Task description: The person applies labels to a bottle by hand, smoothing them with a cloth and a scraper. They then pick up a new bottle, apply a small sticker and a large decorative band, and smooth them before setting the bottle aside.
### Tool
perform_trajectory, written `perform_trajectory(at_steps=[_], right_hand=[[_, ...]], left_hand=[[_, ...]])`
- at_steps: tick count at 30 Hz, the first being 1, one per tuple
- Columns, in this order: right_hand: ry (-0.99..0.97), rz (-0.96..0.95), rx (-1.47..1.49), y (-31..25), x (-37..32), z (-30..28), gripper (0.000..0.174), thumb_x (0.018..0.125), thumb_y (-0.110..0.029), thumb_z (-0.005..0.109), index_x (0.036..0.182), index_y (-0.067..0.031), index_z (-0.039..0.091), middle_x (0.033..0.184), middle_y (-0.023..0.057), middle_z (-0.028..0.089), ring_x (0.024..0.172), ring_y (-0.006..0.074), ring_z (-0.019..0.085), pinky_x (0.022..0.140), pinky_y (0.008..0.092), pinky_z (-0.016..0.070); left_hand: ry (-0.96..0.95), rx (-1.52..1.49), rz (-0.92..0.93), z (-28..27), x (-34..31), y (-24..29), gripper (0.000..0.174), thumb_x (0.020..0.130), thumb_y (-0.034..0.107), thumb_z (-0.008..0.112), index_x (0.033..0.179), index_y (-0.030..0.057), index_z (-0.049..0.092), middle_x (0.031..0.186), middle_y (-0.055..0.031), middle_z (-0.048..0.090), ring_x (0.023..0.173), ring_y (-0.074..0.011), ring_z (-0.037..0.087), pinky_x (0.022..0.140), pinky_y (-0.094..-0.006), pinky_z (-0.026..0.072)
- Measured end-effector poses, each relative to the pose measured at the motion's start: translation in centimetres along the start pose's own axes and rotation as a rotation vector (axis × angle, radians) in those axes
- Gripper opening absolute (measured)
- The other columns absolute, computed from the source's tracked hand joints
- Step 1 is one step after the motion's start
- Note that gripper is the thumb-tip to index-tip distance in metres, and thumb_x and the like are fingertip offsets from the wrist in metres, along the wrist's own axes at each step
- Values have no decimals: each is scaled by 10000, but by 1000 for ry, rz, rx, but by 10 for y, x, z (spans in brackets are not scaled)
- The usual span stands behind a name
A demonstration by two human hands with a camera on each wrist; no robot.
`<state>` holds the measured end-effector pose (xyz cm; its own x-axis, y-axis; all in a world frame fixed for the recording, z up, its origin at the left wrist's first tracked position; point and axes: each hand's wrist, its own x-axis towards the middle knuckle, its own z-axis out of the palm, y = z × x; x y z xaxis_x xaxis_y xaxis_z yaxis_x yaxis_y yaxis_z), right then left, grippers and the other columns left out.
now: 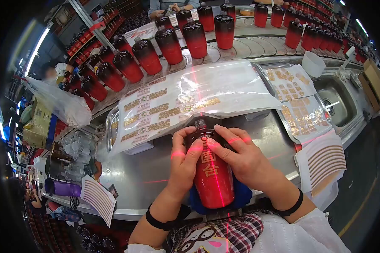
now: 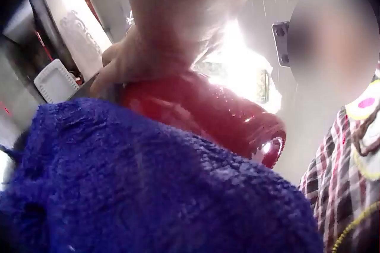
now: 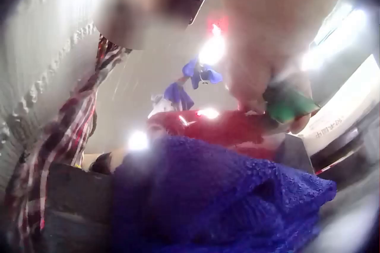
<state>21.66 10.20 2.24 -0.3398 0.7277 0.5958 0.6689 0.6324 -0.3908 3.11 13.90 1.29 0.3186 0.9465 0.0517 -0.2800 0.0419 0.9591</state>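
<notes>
A red bottle (image 1: 215,192) with a dark shoulder and neck lies tilted on a blue cloth (image 1: 243,195), its neck pointing away from the person. Gold characters (image 1: 209,157) run down its front, crossed by a red laser line. My left hand (image 1: 184,162) grips the bottle's left side, with the thumb on the front near the top character. On the other side, my right hand (image 1: 247,162) holds the shoulder, its thumb also pressing near that character. In the left wrist view the bottle's red base (image 2: 270,143) shows above the cloth. Something green (image 3: 290,106) shows at the right fingers.
Beyond the hands lies a white sheet (image 1: 236,86) with gold stickers. Trays of gold pieces (image 1: 302,116) stand at right, beside a sink (image 1: 337,99). Several red-and-black bottles (image 1: 169,46) line the conveyor (image 1: 257,46). Sticker strips (image 1: 98,198) and a purple cup (image 1: 67,188) are at left.
</notes>
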Motion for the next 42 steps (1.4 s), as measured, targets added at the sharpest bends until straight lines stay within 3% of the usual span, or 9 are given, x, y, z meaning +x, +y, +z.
perform_trajectory(at_steps=[12, 18, 36, 42], right_hand=[[-7, -5, -18, 1, -1, 0, 570, 702, 6, 671, 1260, -102, 631, 1328, 218, 526, 1135, 413, 529, 947, 447, 502], [5, -12, 20, 3, 0, -1, 550, 706, 11, 666, 1243, -109, 649, 1327, 219, 525, 1127, 416, 533, 949, 454, 502], [30, 23, 53, 5, 1, -3, 568, 736, 36, 646, 1293, -61, 587, 1254, 233, 573, 1101, 423, 568, 936, 449, 512], [48, 28, 87, 8, -1, -3, 623, 727, 76, 625, 1332, -52, 552, 1239, 228, 584, 1097, 429, 576, 939, 464, 507]], left_hand=[[-10, 115, 40, -7, 0, -6, 407, 985, 181, 538, 1322, 4, 394, 1226, -115, 519, 1120, -161, 496, 996, -307, 405], [12, 77, 15, -1, 2, -2, 397, 974, 178, 573, 1292, 12, 405, 1169, -106, 554, 1059, -146, 527, 941, -289, 439], [7, 94, -8, 0, 3, 5, 400, 967, 153, 574, 1295, 10, 397, 1153, -103, 564, 1030, -135, 540, 914, -276, 452], [70, 240, 16, -1, 8, -1, 373, 966, 187, 594, 1248, 6, 429, 1131, -102, 562, 1018, -121, 535, 901, -270, 454]])
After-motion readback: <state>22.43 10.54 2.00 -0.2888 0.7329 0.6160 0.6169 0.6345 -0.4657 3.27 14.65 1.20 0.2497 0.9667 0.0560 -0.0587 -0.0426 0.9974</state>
